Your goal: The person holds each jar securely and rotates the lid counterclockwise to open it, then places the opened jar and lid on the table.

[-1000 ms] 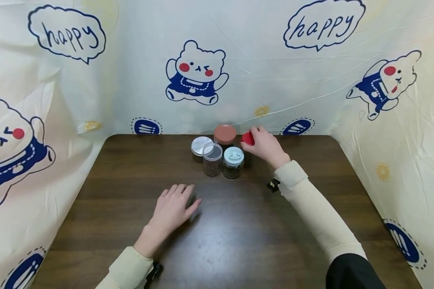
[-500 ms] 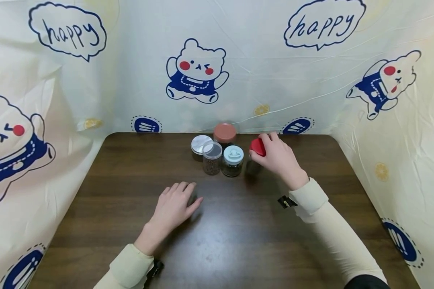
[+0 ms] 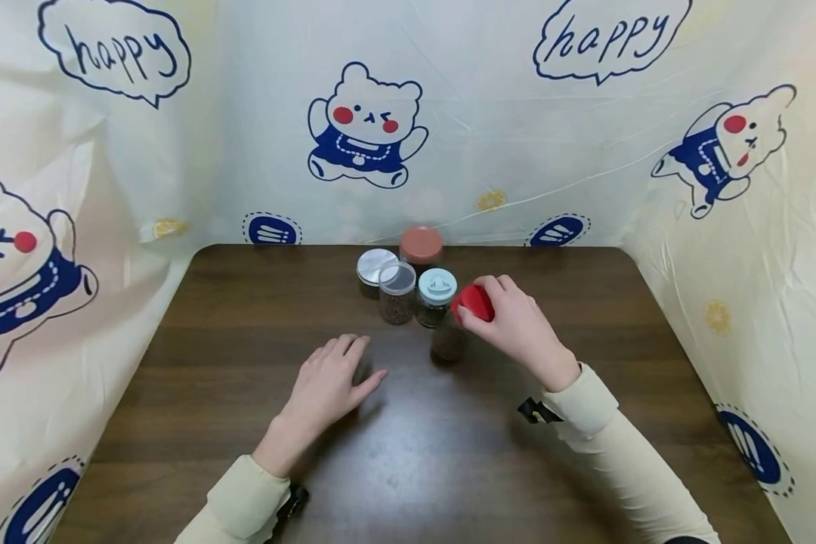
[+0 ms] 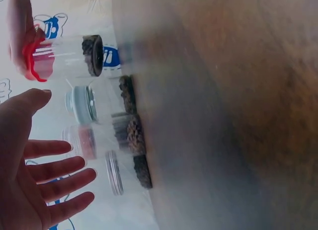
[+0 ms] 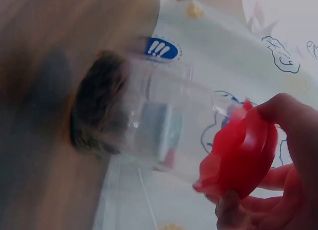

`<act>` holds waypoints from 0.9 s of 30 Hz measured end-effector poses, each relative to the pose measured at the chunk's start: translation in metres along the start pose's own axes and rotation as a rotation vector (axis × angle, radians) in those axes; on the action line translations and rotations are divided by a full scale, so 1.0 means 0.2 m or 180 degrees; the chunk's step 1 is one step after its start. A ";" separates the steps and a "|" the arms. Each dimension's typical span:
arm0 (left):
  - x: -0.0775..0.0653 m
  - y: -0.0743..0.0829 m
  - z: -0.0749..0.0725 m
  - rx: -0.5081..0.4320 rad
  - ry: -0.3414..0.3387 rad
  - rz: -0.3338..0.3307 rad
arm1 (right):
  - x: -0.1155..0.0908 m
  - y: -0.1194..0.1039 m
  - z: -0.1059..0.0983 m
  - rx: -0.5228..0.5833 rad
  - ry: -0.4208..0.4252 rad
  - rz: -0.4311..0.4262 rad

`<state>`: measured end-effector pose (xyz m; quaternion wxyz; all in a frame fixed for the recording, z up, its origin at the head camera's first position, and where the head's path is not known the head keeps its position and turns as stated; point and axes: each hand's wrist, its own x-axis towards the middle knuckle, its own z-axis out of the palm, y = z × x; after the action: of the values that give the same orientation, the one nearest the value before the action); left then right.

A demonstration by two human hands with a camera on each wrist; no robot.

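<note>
My right hand [image 3: 520, 325] grips the red lid [image 3: 477, 303] of a clear jar [image 5: 107, 103] with dark contents at its bottom. The jar tilts, its base toward the middle of the table, and in the left wrist view it hangs above the tabletop. Just behind it are a jar with a pale blue lid [image 3: 438, 286] and one with a clear lid [image 3: 397, 279]. A silver-lidded jar [image 3: 375, 264] and a pink-lidded jar [image 3: 421, 245] stand farther back. Over the table at left, my left hand [image 3: 329, 384] has its fingers spread and holds nothing.
The brown wooden table [image 3: 245, 302] reaches back to a white curtain [image 3: 476, 136] printed with cartoon bears, which also hangs along both sides. The four-sided cluster of jars sits near the table's back edge.
My right hand has drawn the red-lidded jar out from beside the other jars, first right and nearer, then swung its base leftward in front of them. The left hand stays nearly still.
</note>
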<state>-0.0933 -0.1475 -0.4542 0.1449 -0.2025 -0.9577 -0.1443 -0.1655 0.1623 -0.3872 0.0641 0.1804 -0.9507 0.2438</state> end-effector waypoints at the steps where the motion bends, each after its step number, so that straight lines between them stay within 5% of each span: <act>1: 0.00 0.00 -0.01 -0.0019 0.0020 -0.0016 | -0.01 0.00 0.00 0.0080 -0.0023 -0.0005; 15: 0.02 0.01 -0.02 -0.0401 -0.0130 -0.0059 | -0.11 -0.11 0.02 0.0574 -0.0225 -0.0204; 27: 0.02 0.09 -0.02 -0.0787 0.0230 0.0240 | -0.16 -0.20 0.03 0.0468 -0.0123 -0.0389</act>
<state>-0.0891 -0.1316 -0.4448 0.1586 -0.2493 -0.9185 -0.2629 -0.1217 0.1369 -0.3813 0.0471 0.2470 -0.9186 0.3050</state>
